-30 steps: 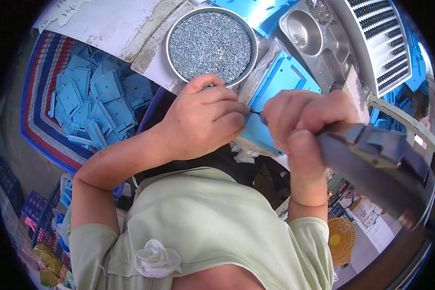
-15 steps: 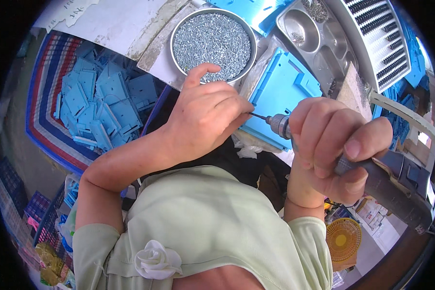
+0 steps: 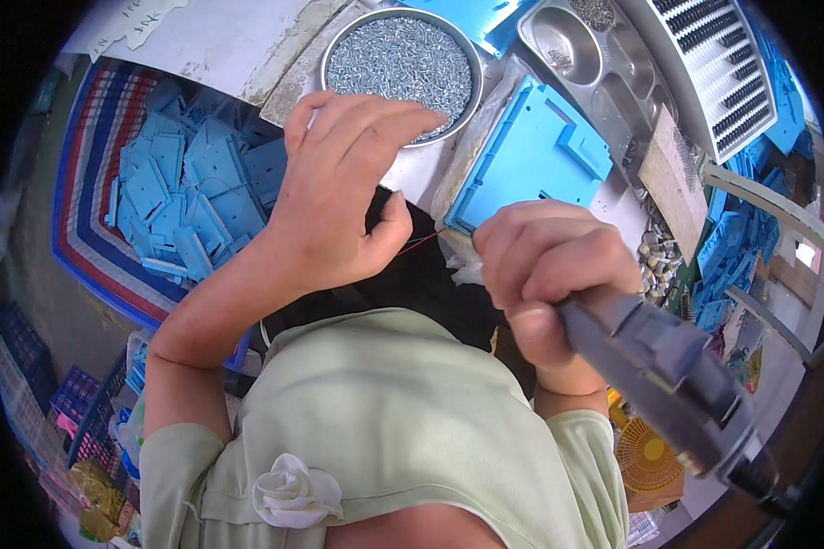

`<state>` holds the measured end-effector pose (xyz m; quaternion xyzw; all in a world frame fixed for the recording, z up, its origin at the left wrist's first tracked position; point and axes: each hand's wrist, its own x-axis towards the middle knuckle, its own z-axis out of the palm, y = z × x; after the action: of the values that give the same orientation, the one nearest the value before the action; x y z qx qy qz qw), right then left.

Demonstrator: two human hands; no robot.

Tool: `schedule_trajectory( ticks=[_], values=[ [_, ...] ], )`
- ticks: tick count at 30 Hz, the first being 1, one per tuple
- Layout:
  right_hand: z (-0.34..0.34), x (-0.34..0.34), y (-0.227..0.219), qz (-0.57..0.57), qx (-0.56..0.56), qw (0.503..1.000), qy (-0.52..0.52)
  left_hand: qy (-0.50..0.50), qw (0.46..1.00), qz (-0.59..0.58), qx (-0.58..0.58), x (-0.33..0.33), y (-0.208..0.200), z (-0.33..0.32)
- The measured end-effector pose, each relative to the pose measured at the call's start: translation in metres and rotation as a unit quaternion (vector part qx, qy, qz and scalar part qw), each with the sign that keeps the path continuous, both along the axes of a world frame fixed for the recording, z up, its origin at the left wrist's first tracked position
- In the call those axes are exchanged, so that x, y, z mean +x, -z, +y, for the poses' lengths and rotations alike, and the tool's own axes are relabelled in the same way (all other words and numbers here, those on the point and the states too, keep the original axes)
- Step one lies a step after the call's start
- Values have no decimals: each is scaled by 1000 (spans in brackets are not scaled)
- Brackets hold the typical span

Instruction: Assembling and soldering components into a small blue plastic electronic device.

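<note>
My left hand [image 3: 348, 183] hangs at the near rim of a round metal bowl [image 3: 326, 87], fingers stretched out and thumb apart, with nothing visible in it. Heaped inside the bowl are small silver screws [image 3: 403, 59]. Around the dark body of a power screwdriver [image 3: 655, 366] my right hand [image 3: 558, 265] is closed. The tool's thin bit points left, by the near corner of a blue plastic panel [image 3: 531, 156]; its chuck is hidden behind my fingers. That panel lies on a clear plastic bag right of the bowl.
Many blue plastic parts [image 3: 183, 192] fill a striped-cloth-lined container on the left. A metal compartment tray [image 3: 613, 91] stands at the back right, beside a white tray [image 3: 714, 73] with rows of black pieces. A yellow basket [image 3: 648, 453] sits at lower right.
My left hand has come away from the bit and opened, shifting left and up beside the bowl. The right hand has moved left and down with the power screwdriver, whose rear swung downward.
</note>
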<state>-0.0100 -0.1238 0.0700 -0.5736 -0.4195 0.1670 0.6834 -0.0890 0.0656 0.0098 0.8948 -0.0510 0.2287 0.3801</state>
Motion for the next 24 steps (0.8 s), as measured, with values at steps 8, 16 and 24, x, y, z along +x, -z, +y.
schedule_trajectory(
  ticks=[8, 16, 24],
  values=[
    [-24, 8, -8, 43, 42, 998, 3, 92, 994, -65, -15, 37, 11, -20],
    [-114, 67, 10, 11, 152, 969, 195, 227, 968, 12, 104, 71, 0, -74],
    [-103, 83, 25, -10, 103, 963, 250, 218, 967, 49, 122, 71, -6, -77]
  ],
)
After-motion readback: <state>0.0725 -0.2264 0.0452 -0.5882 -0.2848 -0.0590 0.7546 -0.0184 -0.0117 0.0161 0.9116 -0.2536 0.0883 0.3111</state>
